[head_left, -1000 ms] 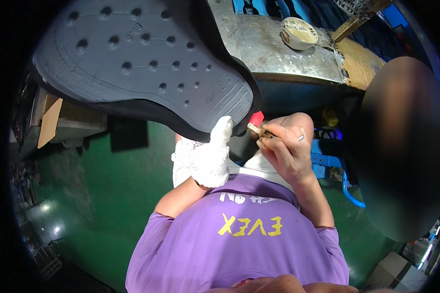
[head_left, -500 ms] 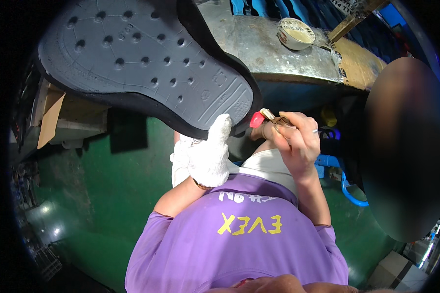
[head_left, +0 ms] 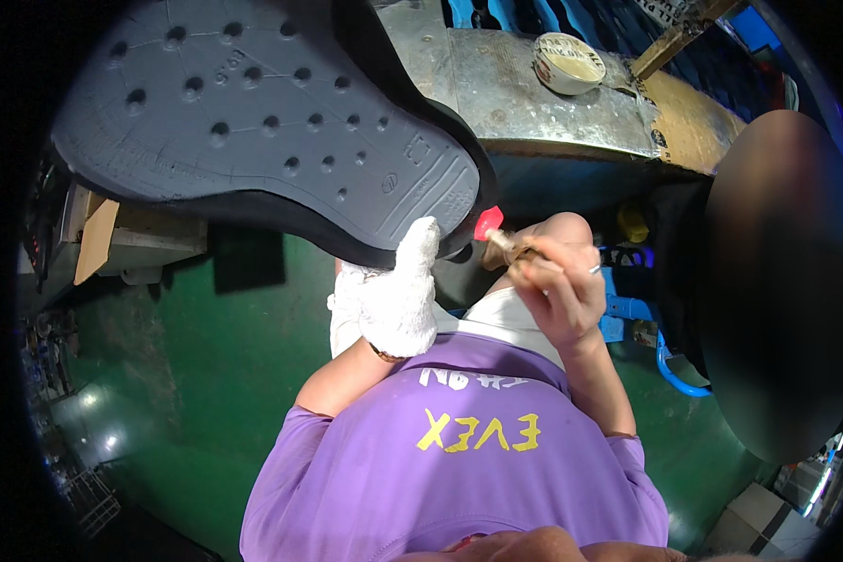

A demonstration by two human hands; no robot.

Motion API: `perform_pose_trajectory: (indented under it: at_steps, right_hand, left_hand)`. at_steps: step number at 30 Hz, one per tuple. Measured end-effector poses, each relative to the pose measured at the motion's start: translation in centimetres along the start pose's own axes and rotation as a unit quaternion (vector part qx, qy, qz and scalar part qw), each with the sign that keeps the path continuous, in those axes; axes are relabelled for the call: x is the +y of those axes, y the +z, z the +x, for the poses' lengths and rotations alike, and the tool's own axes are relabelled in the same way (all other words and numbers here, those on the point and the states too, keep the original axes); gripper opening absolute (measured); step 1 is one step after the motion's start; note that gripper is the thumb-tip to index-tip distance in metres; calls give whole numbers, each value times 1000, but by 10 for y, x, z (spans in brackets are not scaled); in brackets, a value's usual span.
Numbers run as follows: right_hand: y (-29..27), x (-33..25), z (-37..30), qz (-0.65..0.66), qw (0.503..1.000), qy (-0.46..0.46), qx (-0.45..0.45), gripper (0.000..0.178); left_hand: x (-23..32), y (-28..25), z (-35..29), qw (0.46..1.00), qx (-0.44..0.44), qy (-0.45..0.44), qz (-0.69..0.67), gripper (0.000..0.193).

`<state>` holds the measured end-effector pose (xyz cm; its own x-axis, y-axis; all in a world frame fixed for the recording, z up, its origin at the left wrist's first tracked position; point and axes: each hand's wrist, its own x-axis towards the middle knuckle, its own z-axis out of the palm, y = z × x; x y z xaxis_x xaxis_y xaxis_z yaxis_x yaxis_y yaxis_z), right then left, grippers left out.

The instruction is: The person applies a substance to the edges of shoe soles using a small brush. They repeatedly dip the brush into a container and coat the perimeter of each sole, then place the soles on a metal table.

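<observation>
My left hand [head_left: 400,300], in a white glove, grips the heel end of a large shoe sole [head_left: 281,122], its thumb lying on the surface. The sole is grey with rows of small round dimples and has a raised black edge. My bare right hand [head_left: 564,286] is closed round a small stick-like tool [head_left: 502,240] with a pale shaft and a flat pink-red tip. That tip is just right of the sole's heel edge; whether they touch I cannot tell. Motion smears the right fingers a little.
Ahead stands a worn metal bench [head_left: 534,103] with a round white tub [head_left: 569,66] on it and brown cardboard [head_left: 688,117] at its right. A grey cabinet [head_left: 155,245] with a cardboard flap is at left. A blue tubular frame [head_left: 670,361] stands right of my legs, near a blurred person.
The sole has shifted slightly left. My right hand has moved a little down and left, and the tool's pink-red tip has turned upward and come nearer the heel edge.
</observation>
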<state>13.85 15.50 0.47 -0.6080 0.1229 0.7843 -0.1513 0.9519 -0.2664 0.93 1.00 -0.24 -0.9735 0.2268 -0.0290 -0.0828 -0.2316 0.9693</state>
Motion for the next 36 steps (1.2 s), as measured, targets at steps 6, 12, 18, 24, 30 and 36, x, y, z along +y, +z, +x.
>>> perform_pose_trajectory:
  at_steps: [6,12,18,24,30,36]
  right_hand:
    - [5,1,-4,-16,999,-14,-30,30]
    - [7,0,-5,2,1000,9,-27,30]
    - [5,8,7,-53,998,14,-16,29]
    - [8,3,1,-6,997,-4,-79,28]
    - [4,7,-6,13,995,-28,-93,27]
    - [-1,4,-6,17,996,-13,-84,27]
  left_hand:
    - [-8,-4,1,999,-8,-31,2,54]
    - [-5,-1,0,1000,4,-27,-12,49]
    - [-1,-1,-2,999,-14,-38,8,41]
    - [17,5,-3,998,-33,-30,52,34]
    - [13,2,-4,998,-56,-12,27,28]
    - [9,4,-3,999,-48,-4,1,31]
